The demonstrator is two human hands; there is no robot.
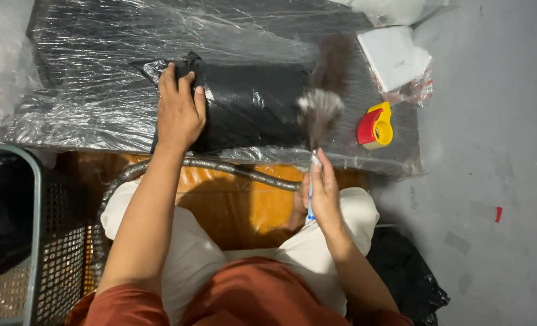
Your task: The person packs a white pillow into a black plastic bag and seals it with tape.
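Note:
My left hand (180,111) lies flat on a black folded cloth in clear plastic (253,105), pressing down its left end. The cloth rests on a dark board wrapped in clear film (93,78). My right hand (324,193) grips the thin blue-and-white handle of a feather duster (321,102). The duster's grey-brown head is blurred and sits over the right end of the cloth.
A red and yellow tape dispenser (375,127) and a white packet (394,57) lie on the board's right side. A grey mesh basket (33,241) stands at the left. A metal hose (244,174) curves over an orange surface. Black bag (407,278) lies on the grey floor.

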